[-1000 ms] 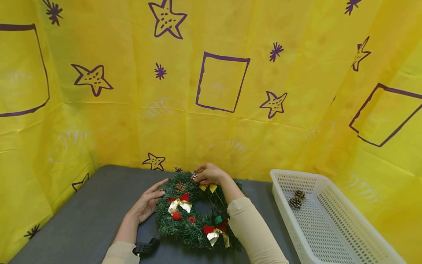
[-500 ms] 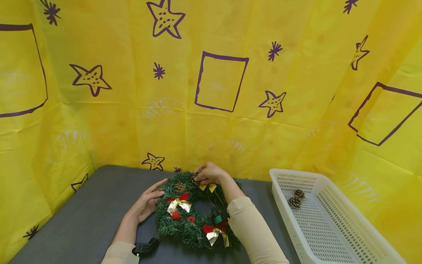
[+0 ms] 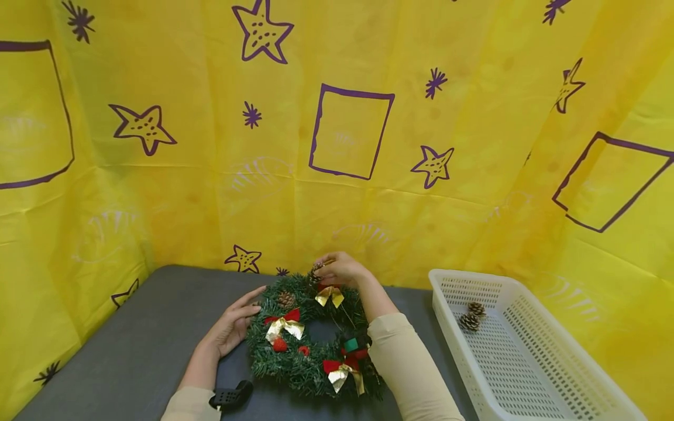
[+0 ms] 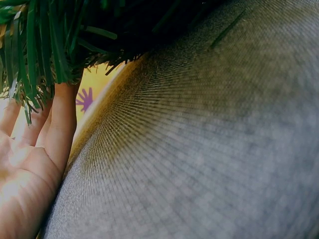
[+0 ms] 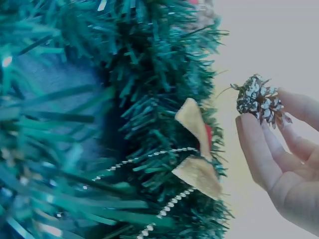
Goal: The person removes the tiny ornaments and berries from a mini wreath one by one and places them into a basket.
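A green wreath lies on the dark table, dressed with red and gold bows, red berries and a pine cone at its upper left. My right hand pinches another pine cone, brown with pale scale tips, between thumb and fingers at the wreath's far edge. In the right wrist view this cone stands a little apart from the needles, near the gold bow and a bead string. My left hand rests against the wreath's left side, fingers extended; in the left wrist view, needles hide the fingertips of the left hand.
To the right stands a white perforated basket with two pine cones inside. A black strap is at the left wrist. A yellow printed cloth hangs behind the table.
My right hand has lifted slightly up and to the right with the pine cone, uncovering more of the upper gold bow. The left hand stays in place against the wreath.
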Demonstrator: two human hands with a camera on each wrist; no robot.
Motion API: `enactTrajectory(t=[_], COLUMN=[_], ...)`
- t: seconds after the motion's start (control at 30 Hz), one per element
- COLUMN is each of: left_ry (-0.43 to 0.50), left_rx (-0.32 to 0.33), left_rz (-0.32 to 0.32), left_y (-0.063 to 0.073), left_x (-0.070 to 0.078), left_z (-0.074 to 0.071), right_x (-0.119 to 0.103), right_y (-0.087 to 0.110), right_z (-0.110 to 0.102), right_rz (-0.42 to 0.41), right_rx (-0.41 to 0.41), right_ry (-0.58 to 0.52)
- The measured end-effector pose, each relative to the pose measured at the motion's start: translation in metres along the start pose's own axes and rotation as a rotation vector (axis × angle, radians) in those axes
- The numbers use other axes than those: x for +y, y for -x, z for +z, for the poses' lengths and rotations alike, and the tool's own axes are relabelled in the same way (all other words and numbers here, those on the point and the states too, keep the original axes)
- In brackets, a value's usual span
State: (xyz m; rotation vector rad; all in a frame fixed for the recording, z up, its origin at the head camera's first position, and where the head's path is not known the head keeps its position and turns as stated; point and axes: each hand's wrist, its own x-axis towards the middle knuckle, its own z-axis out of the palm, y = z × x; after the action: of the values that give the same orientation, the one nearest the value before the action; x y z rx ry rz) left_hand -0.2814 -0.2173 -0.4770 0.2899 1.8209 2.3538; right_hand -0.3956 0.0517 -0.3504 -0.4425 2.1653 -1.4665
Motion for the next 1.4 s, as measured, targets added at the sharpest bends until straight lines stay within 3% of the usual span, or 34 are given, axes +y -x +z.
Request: enactTrajectory(t=[0.5, 0.93, 1.4], left_ry=[0.003, -0.011, -0.026], left_rx=[-0.004, 0.014, 0.015], left_rz=[-0.008, -0.022, -0.019], left_y=[0.000, 0.000, 0.001], left_x=[-0.002, 0.002, 0.003], left_z=[0.002, 0.003, 0.004], right_x=[0.001, -0.001, 0.004], right_y=[0.016, 0.034, 0.053], right_z=[-0.020, -0.034, -0.063], right_rz=[-0.069, -0.120, -0.164], right_rx=[0.012, 0.049, 0.103], right_ry=[-0.191, -0.231, -0.248])
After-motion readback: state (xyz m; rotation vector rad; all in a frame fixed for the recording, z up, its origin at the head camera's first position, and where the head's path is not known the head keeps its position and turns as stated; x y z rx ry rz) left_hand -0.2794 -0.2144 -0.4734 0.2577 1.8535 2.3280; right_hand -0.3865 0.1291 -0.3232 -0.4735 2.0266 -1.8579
